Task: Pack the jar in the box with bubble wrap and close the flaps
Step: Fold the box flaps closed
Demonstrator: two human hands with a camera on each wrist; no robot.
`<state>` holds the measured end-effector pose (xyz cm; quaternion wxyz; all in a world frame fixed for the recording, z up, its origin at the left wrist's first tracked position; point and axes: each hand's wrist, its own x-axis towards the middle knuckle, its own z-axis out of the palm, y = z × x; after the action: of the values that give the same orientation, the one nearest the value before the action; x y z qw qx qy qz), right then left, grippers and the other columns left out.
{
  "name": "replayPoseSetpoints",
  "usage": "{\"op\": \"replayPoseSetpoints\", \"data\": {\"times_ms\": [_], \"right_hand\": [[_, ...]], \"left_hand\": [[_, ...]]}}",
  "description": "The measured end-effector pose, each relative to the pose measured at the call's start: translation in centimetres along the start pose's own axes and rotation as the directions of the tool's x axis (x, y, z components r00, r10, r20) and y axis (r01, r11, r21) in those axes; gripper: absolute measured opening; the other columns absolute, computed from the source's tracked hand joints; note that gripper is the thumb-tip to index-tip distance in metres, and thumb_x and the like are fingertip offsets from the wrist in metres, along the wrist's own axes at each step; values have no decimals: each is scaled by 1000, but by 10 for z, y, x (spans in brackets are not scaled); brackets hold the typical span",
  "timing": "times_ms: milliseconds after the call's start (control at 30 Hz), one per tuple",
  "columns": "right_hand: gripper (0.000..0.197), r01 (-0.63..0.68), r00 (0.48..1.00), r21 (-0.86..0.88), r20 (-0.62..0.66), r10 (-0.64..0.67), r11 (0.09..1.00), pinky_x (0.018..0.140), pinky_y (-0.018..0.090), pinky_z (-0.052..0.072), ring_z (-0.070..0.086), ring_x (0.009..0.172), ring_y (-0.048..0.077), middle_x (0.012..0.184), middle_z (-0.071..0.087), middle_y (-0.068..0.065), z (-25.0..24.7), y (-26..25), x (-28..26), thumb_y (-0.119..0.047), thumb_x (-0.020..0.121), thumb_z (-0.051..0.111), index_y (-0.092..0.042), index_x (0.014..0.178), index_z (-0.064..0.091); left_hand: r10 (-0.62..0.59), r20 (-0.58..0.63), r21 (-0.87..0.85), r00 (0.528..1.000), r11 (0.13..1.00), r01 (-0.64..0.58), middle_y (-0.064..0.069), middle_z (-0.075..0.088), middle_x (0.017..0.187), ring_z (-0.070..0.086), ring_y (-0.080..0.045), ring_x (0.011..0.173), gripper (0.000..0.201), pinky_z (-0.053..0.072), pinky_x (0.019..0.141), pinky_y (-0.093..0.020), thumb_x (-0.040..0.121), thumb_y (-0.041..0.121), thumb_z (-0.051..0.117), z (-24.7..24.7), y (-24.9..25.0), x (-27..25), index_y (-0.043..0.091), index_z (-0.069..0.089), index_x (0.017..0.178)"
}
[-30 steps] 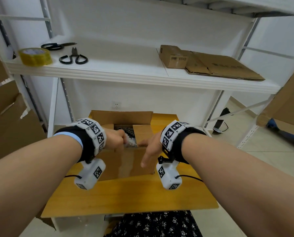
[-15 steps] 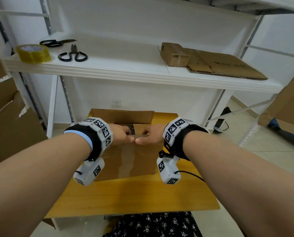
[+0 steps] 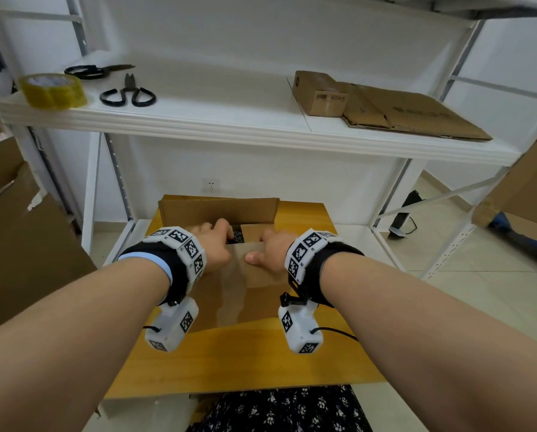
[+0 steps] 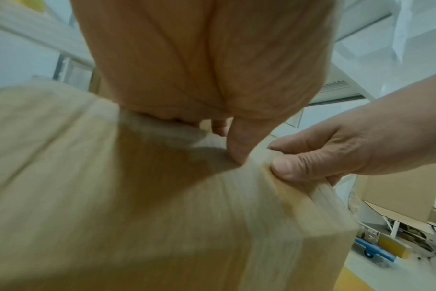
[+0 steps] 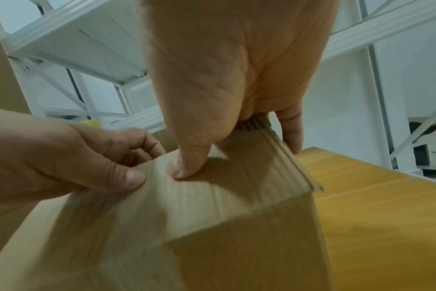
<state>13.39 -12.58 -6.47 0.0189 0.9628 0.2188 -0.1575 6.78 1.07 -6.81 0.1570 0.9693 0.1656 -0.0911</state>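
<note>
The brown cardboard box stands on the yellow wooden table. Its near flap is folded down over the opening. My left hand and right hand both pinch this flap's far edge, thumbs on top and fingers under it. The same holds in the wrist views, with the left thumb and the right thumb on the cardboard. The far flap stands upright. A dark sliver of the contents shows in the remaining gap. The jar and bubble wrap are otherwise hidden.
A white shelf overhangs the table's far side. On it are a yellow tape roll, scissors, snips, a small box and flattened cardboard. Large cardboard sheets stand at the left.
Both hands have pushed the near flap away and down over the opening. The bubble wrap and most of the dark contents, seen a second ago, are now covered.
</note>
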Motion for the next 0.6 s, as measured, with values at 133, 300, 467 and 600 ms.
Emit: {"op": "replayPoseSetpoints", "data": {"times_ms": [133,300,467,600], "right_hand": [[65,-41,999,-24,-31,40,999,97,46,42,44,122,35,137,43,13,15,-2,5,-64,88,50,-25,139,39],[68,-5,1000,-119,-21,2,993,98,47,44,47,121,34,137,44,15,12,0,9,-66,86,52,-24,139,39],[54,123,982,-146,-122,-142,982,87,39,51,55,107,27,125,48,10,-17,-7,4,-54,88,59,-17,126,54],[56,282,719,-69,-645,-259,957,104,41,39,42,126,28,138,41,9,-34,-16,14,-36,86,63,-18,136,43]], "left_hand": [[-6,-58,-10,998,1000,5,-4,30,141,31,-27,129,63,34,103,-39,84,24,59,14,-11,3,34,32,140],[16,-45,-61,999,998,-19,-3,26,146,31,-25,135,68,33,108,-39,85,25,60,20,-15,7,33,29,146],[17,12,41,1000,999,-17,-1,27,147,28,-23,137,63,25,112,-37,91,33,53,22,-17,12,32,29,149],[13,68,130,998,991,-22,-2,28,147,27,-24,137,58,24,112,-36,95,36,46,21,-16,14,32,28,150]]}}
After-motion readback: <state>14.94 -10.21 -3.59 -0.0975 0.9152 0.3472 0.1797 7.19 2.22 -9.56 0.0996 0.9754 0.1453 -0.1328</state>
